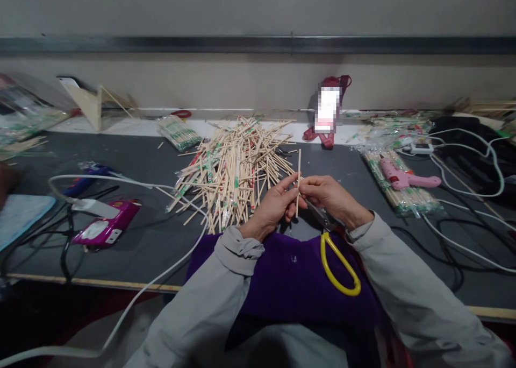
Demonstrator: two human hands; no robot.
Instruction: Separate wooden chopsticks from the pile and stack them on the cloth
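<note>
My left hand point(274, 206) and my right hand point(328, 196) meet over the dark table, both pinching one thin wooden stick point(299, 174) that stands upright between the fingertips. Yellow-handled scissors point(337, 260) lie under my right wrist on a purple cloth point(290, 276). Just beyond my hands spreads a big loose heap of bamboo sticks point(234, 169), some in green-printed wrappers.
A pink glue gun point(403, 177) rests on a stick packet at the right, among white cables point(467, 190). On the left lie a magenta device point(107, 229), a blue glue gun point(86, 181) and a white cord. A wrapped stick bundle point(178, 132) and a phone point(327, 110) sit at the back.
</note>
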